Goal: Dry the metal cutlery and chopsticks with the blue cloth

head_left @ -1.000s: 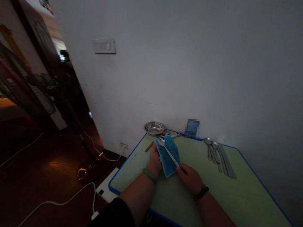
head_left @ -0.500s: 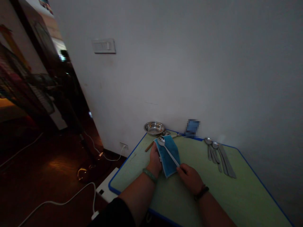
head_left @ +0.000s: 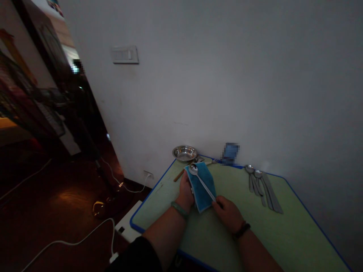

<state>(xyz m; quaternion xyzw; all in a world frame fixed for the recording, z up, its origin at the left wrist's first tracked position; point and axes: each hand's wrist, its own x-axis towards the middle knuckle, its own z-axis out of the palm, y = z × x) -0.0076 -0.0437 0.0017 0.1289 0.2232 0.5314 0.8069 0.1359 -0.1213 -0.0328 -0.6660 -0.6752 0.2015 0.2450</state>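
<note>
My left hand (head_left: 186, 193) supports a folded blue cloth (head_left: 206, 186) from beneath and its left side; most of its fingers are hidden behind the cloth. Across the cloth lies a long-handled metal spoon (head_left: 203, 184), its bowl near the cloth's upper left corner. My right hand (head_left: 227, 213) is closed on the lower end of the spoon's handle, just off the cloth's right edge. Beyond the cloth, a fork (head_left: 213, 161) and a brown stick-like handle (head_left: 178, 175) stick out, partly covered.
A metal bowl (head_left: 184, 154) stands at the far left corner of the green, blue-edged table (head_left: 238, 241). Several spoons and flat cutlery pieces (head_left: 262, 185) lie at the right. A blurred blue object (head_left: 230, 154) leans on the wall. White cables (head_left: 70, 243) cross the floor at left.
</note>
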